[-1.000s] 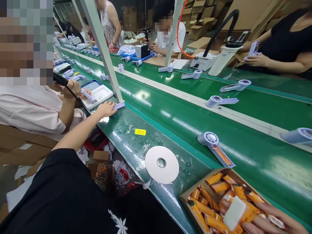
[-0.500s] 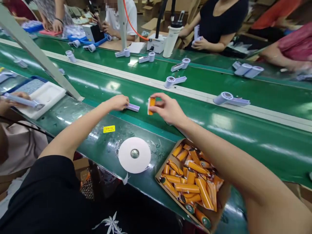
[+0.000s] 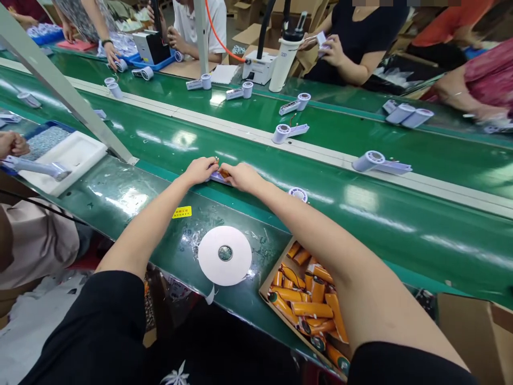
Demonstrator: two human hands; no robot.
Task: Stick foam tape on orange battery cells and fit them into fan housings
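Note:
My left hand is closed around the near end of a lavender plastic housing at the belt's near edge. My right hand pinches an orange-wrapped battery at the housing, its fingers covering most of it. Both hands almost touch; whether the battery is fully seated inside cannot be seen. Below my right forearm stands a cardboard box of orange batteries. A white roll of tape lies flat on the green bench.
Several lavender housings with round heads lie along the green belt. One round head shows just beyond my right forearm. A slanted metal post and a white tray are at left. Co-workers sit opposite; a co-worker's hand is at left.
My right hand has moved left with the orange battery, bringing it to the housing in my left hand. A round head behind my right hand has come into sight.

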